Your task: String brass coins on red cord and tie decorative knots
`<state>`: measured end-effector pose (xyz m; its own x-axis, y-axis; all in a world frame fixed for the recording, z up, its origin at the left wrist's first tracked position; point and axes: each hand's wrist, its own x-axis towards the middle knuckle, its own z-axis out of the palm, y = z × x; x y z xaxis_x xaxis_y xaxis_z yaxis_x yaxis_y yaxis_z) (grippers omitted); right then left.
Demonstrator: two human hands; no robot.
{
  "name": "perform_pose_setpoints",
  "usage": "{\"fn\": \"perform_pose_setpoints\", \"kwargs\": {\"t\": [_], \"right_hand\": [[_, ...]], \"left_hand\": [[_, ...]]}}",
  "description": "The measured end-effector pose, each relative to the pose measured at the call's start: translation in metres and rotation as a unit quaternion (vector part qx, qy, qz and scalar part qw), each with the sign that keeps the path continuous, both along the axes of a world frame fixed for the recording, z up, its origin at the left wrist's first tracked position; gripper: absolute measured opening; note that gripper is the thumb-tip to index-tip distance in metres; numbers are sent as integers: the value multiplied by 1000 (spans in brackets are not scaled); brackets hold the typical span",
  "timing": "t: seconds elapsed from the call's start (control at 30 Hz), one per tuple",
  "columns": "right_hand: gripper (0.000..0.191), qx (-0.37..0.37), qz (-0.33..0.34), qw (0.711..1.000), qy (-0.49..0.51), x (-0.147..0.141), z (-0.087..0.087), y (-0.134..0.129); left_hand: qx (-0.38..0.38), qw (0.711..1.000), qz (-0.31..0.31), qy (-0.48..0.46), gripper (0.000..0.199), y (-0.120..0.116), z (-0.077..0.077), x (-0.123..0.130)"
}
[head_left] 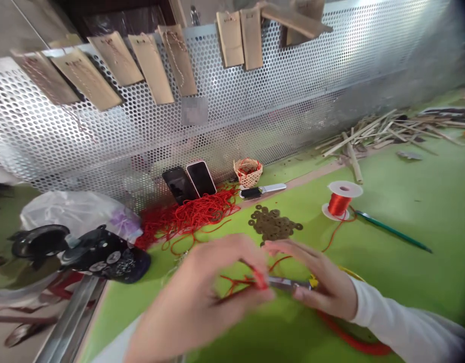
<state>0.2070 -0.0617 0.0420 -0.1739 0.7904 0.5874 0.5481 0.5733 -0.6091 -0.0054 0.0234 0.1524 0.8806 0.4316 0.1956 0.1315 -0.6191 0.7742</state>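
Note:
My left hand [213, 287], blurred, pinches a short piece of red cord [259, 279] between thumb and fingertips. Loose red strands trail to the left, inside the curl of its fingers. Facing it from the right, my right hand [327, 277] has its thumb and fingers apart. A pair of scissors [283, 284] with yellow on the handle lies between the hands, partly hidden under the right one. Its blades point at the left fingertips; whether the right thumb touches the metal is unclear. Just beyond the hands is a pile of dark round coins or washers [274, 224] with holes.
A spool of red cord [339, 201] stands beside a green pen [395, 232]. Tangled red cord [194, 214], two phones [190, 184], a small woven basket [248, 172] and a brush [263, 190] line the perforated metal panel [141, 121]. A dark bottle [111, 254] is left.

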Motion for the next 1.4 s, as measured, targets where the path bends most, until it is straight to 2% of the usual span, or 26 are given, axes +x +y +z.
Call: {"fn": "perform_pose_setpoints", "kwargs": {"t": [0.07, 0.1, 0.13, 0.2, 0.27, 0.33, 0.5, 0.6, 0.8, 0.93, 1.03, 1.17, 1.27, 1.33, 1.37, 1.4], "right_hand": [[44, 9, 10, 1000, 26, -7, 0, -4], [34, 6, 14, 999, 35, -7, 0, -5], [28, -5, 15, 999, 39, -6, -1, -6], [27, -31, 6, 999, 32, 5, -4, -5], [27, -47, -25, 998, 16, 24, -8, -3], [27, -55, -61, 997, -6, 50, -14, 0], [29, -110, -136, 978, -112, 119, -39, 3], [29, -122, -170, 969, -131, 145, -53, 1], [30, -84, -212, 961, -159, 157, -64, -1], [30, -81, -217, 956, -179, 155, -68, 2], [30, -72, -209, 955, -199, 157, -72, 4], [29, -56, -238, 948, -201, 160, -65, -2], [28, -66, -266, 941, -196, 141, -49, -22], [28, -128, -208, 945, -217, 117, -43, -41], [33, -170, -162, 944, -231, 104, -42, -51], [44, -194, -153, 940, -234, 91, -43, -61]], "left_hand": [[-45, 997, -68, 11, 9, -5, 0, 33], [-64, 995, -78, 22, 10, -8, -4, 43], [-77, 994, -68, 27, 11, -11, -11, 48], [-96, 995, -8, 37, 15, -15, -28, 47], [-82, 993, 65, 58, 27, -17, -46, 34], [-42, 989, 107, 95, 36, -16, -65, 16], [26, 968, 197, 153, 24, -14, -109, -33], [51, 957, 252, 137, 25, -15, -125, -54], [74, 954, 262, 129, 23, -21, -134, -73], [137, 943, 284, 110, 18, -19, -137, -82], [188, 937, 278, 99, 14, -15, -138, -88], [230, 930, 269, 99, 15, -10, -138, -94], [247, 927, 261, 106, 14, -8, -140, -97], [254, 926, 257, 113, 14, -7, -142, -99], [257, 924, 259, 114, 15, -7, -143, -99], [259, 922, 263, 115, 16, -7, -144, -100]]}}
